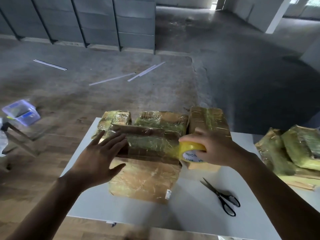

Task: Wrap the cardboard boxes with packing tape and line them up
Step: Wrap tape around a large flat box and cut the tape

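Tape-wrapped brown cardboard box lay under my flat, spread left grip; my right grip clasped the yellow packing-tape roll at its right end.

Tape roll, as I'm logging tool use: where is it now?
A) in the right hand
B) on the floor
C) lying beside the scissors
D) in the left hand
A: the right hand grips the tape roll; the left hand lies flat on the box.
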`<state>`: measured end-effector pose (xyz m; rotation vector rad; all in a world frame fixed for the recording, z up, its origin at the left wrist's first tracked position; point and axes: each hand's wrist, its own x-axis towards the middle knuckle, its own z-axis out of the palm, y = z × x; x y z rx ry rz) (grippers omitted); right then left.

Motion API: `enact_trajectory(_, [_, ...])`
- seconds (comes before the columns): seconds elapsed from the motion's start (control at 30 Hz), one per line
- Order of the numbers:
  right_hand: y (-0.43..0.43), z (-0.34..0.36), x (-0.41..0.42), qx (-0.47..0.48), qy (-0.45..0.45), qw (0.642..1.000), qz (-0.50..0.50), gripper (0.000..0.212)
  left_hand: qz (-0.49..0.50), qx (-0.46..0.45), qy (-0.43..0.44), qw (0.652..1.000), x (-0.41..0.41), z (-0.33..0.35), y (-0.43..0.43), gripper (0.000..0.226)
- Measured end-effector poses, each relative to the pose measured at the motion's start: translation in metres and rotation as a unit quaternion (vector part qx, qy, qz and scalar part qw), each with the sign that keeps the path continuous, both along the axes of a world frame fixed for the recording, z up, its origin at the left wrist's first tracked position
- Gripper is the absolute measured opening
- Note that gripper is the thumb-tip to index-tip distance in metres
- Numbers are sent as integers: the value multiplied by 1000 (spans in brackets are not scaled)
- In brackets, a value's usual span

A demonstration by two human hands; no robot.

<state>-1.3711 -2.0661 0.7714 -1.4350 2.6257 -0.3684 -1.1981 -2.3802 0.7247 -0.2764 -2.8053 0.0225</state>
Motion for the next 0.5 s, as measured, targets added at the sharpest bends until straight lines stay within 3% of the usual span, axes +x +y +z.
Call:
enact_trajectory(0.37, [-1, -6, 5, -1, -1, 1000, -11, 47, -66, -49, -73, 994, -46, 2, 91, 80])
enact_trajectory(0.5, [1, -14, 7, -42, -15, 999, -14, 54, -74, -56, -80, 992, -49, -1, 100, 92])
